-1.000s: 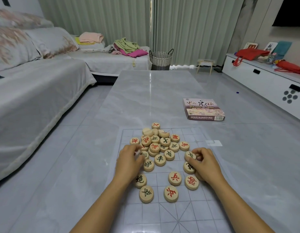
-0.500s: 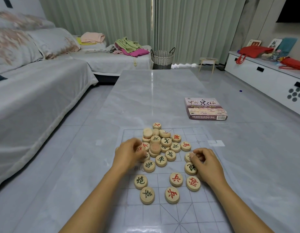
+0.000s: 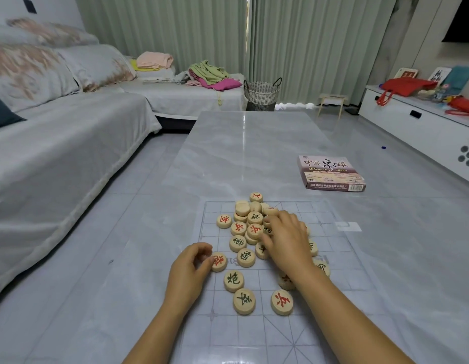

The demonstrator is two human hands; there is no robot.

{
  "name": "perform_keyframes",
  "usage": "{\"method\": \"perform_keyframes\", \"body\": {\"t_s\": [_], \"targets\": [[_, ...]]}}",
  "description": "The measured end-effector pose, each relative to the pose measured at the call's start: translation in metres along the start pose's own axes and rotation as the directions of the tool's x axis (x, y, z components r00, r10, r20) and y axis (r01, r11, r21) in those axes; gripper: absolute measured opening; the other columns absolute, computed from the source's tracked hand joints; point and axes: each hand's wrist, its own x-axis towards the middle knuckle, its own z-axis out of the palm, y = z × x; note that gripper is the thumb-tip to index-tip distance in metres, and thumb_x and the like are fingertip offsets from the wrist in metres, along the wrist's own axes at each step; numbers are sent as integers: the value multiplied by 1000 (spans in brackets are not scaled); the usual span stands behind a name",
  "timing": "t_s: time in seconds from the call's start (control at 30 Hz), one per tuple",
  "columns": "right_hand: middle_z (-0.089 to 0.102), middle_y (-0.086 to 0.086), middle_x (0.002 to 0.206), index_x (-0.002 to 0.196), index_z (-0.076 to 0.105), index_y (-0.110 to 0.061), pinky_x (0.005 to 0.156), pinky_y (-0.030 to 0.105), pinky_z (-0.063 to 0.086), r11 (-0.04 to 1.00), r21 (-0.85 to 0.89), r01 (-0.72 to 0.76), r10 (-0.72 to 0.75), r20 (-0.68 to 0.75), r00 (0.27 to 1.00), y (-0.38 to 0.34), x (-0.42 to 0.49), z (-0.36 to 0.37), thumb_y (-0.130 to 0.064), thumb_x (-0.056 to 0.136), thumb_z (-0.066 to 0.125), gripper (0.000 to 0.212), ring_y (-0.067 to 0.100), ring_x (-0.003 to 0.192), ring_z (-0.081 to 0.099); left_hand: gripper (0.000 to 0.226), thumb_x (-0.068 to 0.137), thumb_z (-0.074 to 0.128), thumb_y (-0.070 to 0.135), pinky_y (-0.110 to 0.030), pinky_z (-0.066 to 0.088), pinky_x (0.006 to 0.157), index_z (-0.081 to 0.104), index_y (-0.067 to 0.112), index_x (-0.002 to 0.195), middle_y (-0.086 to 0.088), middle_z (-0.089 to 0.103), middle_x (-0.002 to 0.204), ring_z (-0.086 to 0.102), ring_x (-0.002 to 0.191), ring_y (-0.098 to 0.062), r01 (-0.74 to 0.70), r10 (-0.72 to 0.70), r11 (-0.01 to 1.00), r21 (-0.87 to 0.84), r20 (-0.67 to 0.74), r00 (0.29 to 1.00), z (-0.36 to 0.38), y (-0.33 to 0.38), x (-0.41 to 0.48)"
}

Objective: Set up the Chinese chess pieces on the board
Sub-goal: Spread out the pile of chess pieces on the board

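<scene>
The wooden Chinese chess pieces point(image 3: 247, 227) lie heaped on the far half of the clear gridded board point(image 3: 341, 261), some stacked on others, with red and black characters facing up. The board lies flat at the near end of the grey marble table point(image 3: 243, 153).

The right hand point(image 3: 287, 241) rests palm down on the heap with its fingers spread. The left hand point(image 3: 188, 271) is curled near the board's left edge. Its thumb is against a red-lettered piece point(image 3: 219, 261) (whether it truly pinches the piece, I cannot tell).

Three loose pieces sit nearer the person. The game box point(image 3: 330, 176) lies towards the table's right edge.
</scene>
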Motion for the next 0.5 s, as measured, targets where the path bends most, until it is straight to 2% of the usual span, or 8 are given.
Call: {"method": "perform_keyframes", "body": {"t_s": [0.1, 0.2, 0.33, 0.4, 0.5], "targets": [[51, 4, 126, 123, 52, -17, 97, 36, 31, 1000, 13, -13, 11, 157, 988, -10, 14, 10, -38, 87, 54, 42, 25, 119, 42, 17, 84, 60, 7, -9, 44, 71, 61, 22, 91, 7, 65, 91, 59, 87, -6, 5, -5, 1000, -14, -13, 1000, 1, -2, 0], [53, 4, 125, 122, 52, -18, 98, 35, 31, 996, 62, -61, 48, 201, 979, -13, 17, 13, -38, 85, 57, 42, 24, 120, 42, 15, 84, 60, 8, -14, 44, 73, 63, 20, 91, 5, 65, 91, 60, 88, -8, 16, -17, 1000, -25, -9, 1000, 1, -3, 1], [53, -3, 112, 111, 55, -19, 95, 32, 38, 939, 327, -109, 42, 207, 977, -15, -1, -9, -30, 80, 64, 34, 17, 109, 46, 14, 84, 59, 7, -14, 44, 72, 63, 19, 89, 4, 66, 90, 59, 87, -7, 17, -18, 999, -30, -12, 1000, 1, -2, 0], [49, -8, 105, 105, 54, -22, 92, 30, 38, 943, 328, -54, -44, 284, 958, -16, -24, -18, -32, 79, 64, 30, 13, 103, 44, 14, 84, 59, 6, -14, 43, 71, 63, 19, 89, 4, 66, 89, 59, 85, -7, 14, -15, 999, -31, -18, 1000, 1, -2, 0], [46, -7, 110, 111, 52, -24, 95, 27, 33, 964, 266, 3, -100, 349, 932, -10, -53, -15, -37, 79, 64, 36, 12, 107, 39, 13, 84, 59, 7, -16, 44, 72, 62, 18, 89, 3, 65, 88, 59, 85, -8, 6, -6, 1000, -7, -9, 1000, 2, 0, 0]]}}
